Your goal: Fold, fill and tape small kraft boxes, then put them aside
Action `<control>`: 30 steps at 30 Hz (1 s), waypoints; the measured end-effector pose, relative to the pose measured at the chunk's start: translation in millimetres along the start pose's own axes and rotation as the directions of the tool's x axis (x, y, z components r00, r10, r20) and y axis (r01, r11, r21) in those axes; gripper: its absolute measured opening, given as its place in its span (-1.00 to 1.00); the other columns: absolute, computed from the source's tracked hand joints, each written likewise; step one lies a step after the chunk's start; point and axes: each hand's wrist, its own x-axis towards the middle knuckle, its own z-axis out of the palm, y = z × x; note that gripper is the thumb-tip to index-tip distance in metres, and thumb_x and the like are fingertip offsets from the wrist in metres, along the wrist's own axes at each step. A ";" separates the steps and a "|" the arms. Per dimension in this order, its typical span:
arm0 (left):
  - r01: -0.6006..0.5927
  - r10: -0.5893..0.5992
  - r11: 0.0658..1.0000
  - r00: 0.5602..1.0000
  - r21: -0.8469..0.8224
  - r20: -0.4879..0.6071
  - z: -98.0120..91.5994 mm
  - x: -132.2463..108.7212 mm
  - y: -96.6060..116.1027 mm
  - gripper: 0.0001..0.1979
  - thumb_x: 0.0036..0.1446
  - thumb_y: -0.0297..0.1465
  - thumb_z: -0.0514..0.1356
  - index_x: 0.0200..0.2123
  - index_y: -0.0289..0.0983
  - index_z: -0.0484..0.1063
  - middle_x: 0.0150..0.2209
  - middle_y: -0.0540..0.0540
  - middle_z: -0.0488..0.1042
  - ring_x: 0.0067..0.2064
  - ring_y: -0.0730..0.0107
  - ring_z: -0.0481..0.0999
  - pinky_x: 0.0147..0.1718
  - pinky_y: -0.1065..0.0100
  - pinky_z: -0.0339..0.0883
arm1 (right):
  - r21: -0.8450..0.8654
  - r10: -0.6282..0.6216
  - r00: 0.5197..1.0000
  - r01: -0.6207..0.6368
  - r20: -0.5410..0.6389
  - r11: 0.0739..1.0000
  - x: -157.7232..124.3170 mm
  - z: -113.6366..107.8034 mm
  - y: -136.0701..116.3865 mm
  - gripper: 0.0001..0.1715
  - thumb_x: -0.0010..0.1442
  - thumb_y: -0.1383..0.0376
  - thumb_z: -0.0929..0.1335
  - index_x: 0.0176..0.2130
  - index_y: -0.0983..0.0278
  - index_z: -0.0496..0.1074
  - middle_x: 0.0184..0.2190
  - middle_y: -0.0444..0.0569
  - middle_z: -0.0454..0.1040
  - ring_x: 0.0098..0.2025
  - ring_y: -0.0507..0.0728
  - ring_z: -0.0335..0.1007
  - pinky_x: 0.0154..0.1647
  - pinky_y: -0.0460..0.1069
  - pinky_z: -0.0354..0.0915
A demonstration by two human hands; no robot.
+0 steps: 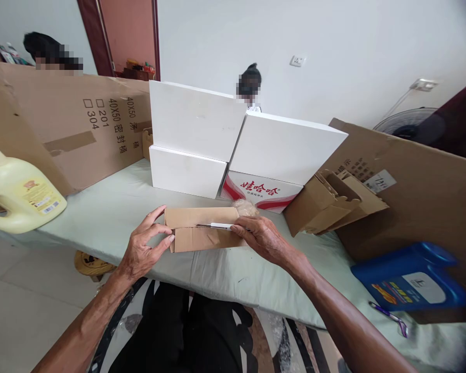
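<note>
A small brown cardboard box (pixel 202 239) lies in front of me with its seam facing up. My left hand (pixel 145 243) grips the box's left end between thumb and fingers. In my right hand (pixel 258 233) is a slim white-handled knife (pixel 219 226), pointing left, its thin dark tip on the seam of the box. The fingers of that hand are closed round the handle near the box's right end. Behind the right hand lies a crumpled clear plastic bag (pixel 245 207).
White boxes (pixel 194 122) and a red-and-white carton (pixel 262 191) stand behind. At left are a large carton (pixel 112 150) and a yellow jug (pixel 27 191). On the right sit open cardboard boxes (pixel 314 202), a blue container (pixel 407 280) and a purple razor-like tool (pixel 390 317). Two people's heads show beyond.
</note>
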 end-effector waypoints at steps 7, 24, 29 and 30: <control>0.044 -0.044 0.999 0.999 -0.002 0.014 1.7 3.9 -1.4 -0.86 0.37 -0.31 0.30 -0.23 -0.19 0.66 0.41 -0.26 0.48 0.39 -0.01 0.54 0.29 0.02 0.51 | -0.127 -0.142 0.989 0.136 -0.045 0.983 3.2 -12.5 1.2 -0.37 0.68 0.01 0.13 -0.25 0.26 0.49 -0.36 0.00 0.47 -0.33 0.10 0.29 -0.27 0.02 0.03; 0.046 -0.046 0.999 0.999 0.004 0.027 3.8 13.9 -2.2 -0.87 0.35 -0.33 0.28 -0.24 -0.18 0.65 0.31 -0.21 0.49 0.36 0.04 0.54 0.34 0.00 0.50 | -0.468 -0.205 0.978 0.193 0.026 0.863 32.4 -23.6 -13.8 -0.37 0.67 0.07 0.16 -0.36 0.27 0.44 -0.42 -0.03 0.42 -0.44 0.05 0.05 -0.36 0.08 -0.21; 0.101 -0.102 0.995 0.989 0.017 0.102 14.1 14.2 -10.3 -0.88 0.26 -0.31 0.31 -0.29 -0.20 0.63 0.27 -0.21 0.49 0.33 -0.02 0.56 0.33 -0.05 0.51 | -0.492 -0.152 0.987 0.159 0.054 0.856 25.9 -38.3 -0.4 -0.38 0.65 0.07 0.20 -0.39 0.27 0.45 -0.44 -0.02 0.44 -0.46 0.03 0.04 -0.35 0.08 -0.21; 0.137 -0.139 0.990 0.982 0.028 0.127 16.5 11.0 -14.1 -0.87 0.25 -0.30 0.31 -0.31 -0.20 0.62 0.25 -0.23 0.49 0.31 -0.04 0.57 0.26 -0.05 0.55 | -0.494 -0.130 0.991 0.133 0.042 0.859 22.9 -41.7 5.4 -0.37 0.65 0.08 0.20 -0.41 0.27 0.44 -0.45 -0.02 0.44 -0.47 0.03 0.04 -0.35 0.08 -0.21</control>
